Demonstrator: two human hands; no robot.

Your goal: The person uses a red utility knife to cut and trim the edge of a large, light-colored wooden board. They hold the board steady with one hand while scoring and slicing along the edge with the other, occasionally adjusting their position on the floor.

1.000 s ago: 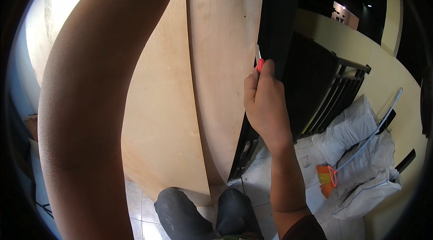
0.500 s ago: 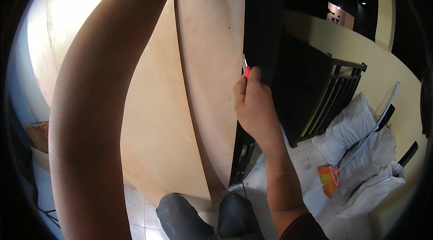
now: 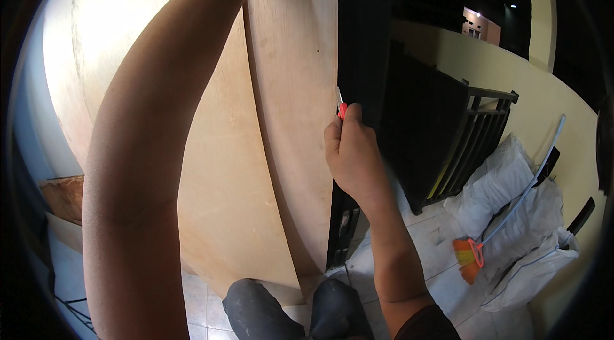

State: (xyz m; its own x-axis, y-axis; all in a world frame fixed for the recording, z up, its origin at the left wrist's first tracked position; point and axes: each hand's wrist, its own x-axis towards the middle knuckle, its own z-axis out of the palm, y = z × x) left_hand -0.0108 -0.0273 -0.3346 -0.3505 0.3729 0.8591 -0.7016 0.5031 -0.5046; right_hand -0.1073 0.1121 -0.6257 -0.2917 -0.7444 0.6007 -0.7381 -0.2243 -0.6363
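Observation:
Closed around a red-handled utility knife (image 3: 343,110), my right hand (image 3: 352,151) is at the right edge of a pale plywood sheet (image 3: 294,71). The knife's thin blade points up and rests at that edge, beside a black upright panel (image 3: 361,27). My left forearm (image 3: 137,142) stretches up across the left half of the view toward the sheet's top. The left hand is cut off by the upper border, so its fingers are hidden. Another plywood sheet (image 3: 220,193) overlaps in front on the left, its edge forming a dark gap.
My knees (image 3: 259,308) are close below the sheets on a tiled floor (image 3: 422,238). To the right stand a black slatted gate (image 3: 486,123), several white sacks (image 3: 483,174) and an orange broom (image 3: 469,257) with a pale blue handle. A cream wall (image 3: 511,71) curves behind them.
The knife and my right hand have shifted slightly down along the plywood edge. The whole view has also moved a little, and my left arm stays raised.

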